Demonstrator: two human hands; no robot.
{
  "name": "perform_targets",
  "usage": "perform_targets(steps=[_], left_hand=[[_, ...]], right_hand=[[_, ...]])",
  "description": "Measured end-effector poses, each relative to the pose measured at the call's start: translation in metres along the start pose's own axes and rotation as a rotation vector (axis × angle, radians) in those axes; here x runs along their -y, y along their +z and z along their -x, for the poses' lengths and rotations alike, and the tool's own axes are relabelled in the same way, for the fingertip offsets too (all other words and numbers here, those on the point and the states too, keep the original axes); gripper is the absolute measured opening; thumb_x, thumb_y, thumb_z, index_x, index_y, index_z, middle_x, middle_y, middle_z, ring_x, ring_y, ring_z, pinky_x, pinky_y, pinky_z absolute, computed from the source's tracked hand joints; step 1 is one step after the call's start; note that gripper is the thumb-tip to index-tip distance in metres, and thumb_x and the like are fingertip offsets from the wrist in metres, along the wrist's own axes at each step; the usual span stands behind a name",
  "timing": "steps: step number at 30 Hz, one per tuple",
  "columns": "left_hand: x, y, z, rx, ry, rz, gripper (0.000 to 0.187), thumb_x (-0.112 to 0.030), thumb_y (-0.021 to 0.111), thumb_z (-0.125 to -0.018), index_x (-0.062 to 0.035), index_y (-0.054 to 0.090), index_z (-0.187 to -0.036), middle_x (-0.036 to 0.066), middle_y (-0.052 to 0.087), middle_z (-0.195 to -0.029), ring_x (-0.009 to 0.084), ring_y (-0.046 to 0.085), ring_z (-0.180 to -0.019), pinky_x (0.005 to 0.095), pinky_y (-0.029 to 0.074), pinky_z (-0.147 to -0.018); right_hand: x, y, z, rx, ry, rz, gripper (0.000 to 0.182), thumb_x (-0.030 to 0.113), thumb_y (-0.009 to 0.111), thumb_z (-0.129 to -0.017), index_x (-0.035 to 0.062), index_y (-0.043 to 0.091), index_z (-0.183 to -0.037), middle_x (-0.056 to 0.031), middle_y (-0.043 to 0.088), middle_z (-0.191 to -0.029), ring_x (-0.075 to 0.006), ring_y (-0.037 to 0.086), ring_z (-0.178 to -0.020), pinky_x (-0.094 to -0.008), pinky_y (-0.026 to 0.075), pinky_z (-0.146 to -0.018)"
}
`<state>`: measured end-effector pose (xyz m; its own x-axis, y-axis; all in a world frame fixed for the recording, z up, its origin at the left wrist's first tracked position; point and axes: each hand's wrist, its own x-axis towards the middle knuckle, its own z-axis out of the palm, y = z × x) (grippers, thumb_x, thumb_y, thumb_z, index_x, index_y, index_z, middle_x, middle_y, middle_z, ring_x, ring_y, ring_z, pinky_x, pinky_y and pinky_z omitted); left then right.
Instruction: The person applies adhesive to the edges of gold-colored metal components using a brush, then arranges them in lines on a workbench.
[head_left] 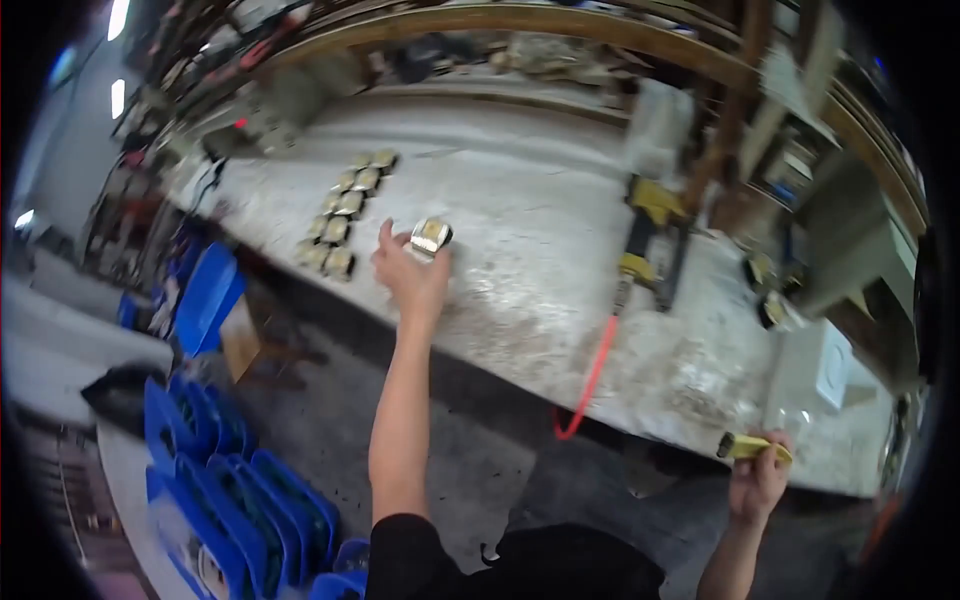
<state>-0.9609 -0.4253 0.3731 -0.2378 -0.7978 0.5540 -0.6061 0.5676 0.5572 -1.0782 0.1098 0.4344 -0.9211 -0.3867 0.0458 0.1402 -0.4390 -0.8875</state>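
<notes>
My left hand (410, 278) reaches over the white workbench (520, 215), with thumb and fingers around a small boxy piece (431, 235) that has a shiny pale-gold face and a dark side. To its left, several similar boxy pieces (341, 204) stand in two close rows on the bench. Near the front right edge, my right hand (758, 485) grips a flat yellow piece (745, 446) with a black end. Its exact kind is too blurred to tell.
A yellow-and-black power tool (645, 235) lies on the bench, its red hose (598, 375) hanging over the front edge. A white box (820, 365) stands at the right. Blue bins (225, 500) are stacked at lower left. A wooden shelf beam (500, 18) runs along the back.
</notes>
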Motion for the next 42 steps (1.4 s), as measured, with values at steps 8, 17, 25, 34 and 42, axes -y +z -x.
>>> perform_targets(steps=[8,17,25,34,42], left_hand=[[0.077,-0.002,-0.089,0.035,-0.206,-0.27,0.082,-0.024,0.075,-0.077,-0.0005,0.035,-0.145,0.019,0.062,-0.117,0.0366,0.048,-0.114,0.0523,0.031,-0.102],[0.118,0.005,-0.072,-0.182,-0.141,-0.677,0.075,-0.03,0.075,-0.077,0.0002,0.044,-0.138,0.021,0.061,-0.117,0.0381,0.05,-0.111,0.0555,0.034,-0.096],[-0.156,-0.02,0.05,0.14,0.543,0.395,0.044,0.002,0.068,-0.082,-0.0006,0.06,-0.125,0.014,0.064,-0.119,0.0303,0.061,-0.107,0.0389,0.047,-0.098],[-0.368,0.174,0.185,0.713,1.188,0.384,0.049,-0.005,0.067,-0.074,-0.003,0.06,-0.122,0.016,0.064,-0.114,0.0345,0.059,-0.107,0.0414,0.049,-0.094],[-0.332,0.079,0.178,0.887,0.886,0.357,0.056,-0.015,0.073,-0.073,-0.001,0.057,-0.125,0.019,0.063,-0.108,0.037,0.059,-0.102,0.0406,0.049,-0.092]], right_hand=[[-0.013,0.031,-0.022,0.106,0.019,-0.032,0.021,0.018,0.068,-0.099,0.0042,0.057,-0.111,-0.0174,0.063,-0.1,-0.0116,0.051,-0.061,-0.0203,0.042,-0.059],[0.007,0.022,-0.005,0.035,-0.03,-0.032,0.019,0.015,0.065,-0.1,0.0035,0.056,-0.112,-0.0158,0.063,-0.097,-0.0127,0.052,-0.061,-0.022,0.043,-0.057],[0.08,0.009,0.012,-0.156,-0.125,-0.356,0.023,0.004,0.057,-0.097,-0.0012,0.061,-0.119,-0.0164,0.068,-0.093,-0.0132,0.053,-0.06,-0.0233,0.045,-0.056],[0.065,-0.02,0.033,-0.262,-0.144,-0.271,0.022,0.004,0.058,-0.096,-0.0045,0.065,-0.115,-0.014,0.067,-0.085,-0.0129,0.053,-0.059,-0.022,0.045,-0.054],[0.084,-0.053,0.043,-0.314,-0.114,-0.335,0.022,0.003,0.06,-0.095,-0.0061,0.066,-0.115,-0.013,0.065,-0.082,-0.0128,0.053,-0.061,-0.0208,0.044,-0.052]])
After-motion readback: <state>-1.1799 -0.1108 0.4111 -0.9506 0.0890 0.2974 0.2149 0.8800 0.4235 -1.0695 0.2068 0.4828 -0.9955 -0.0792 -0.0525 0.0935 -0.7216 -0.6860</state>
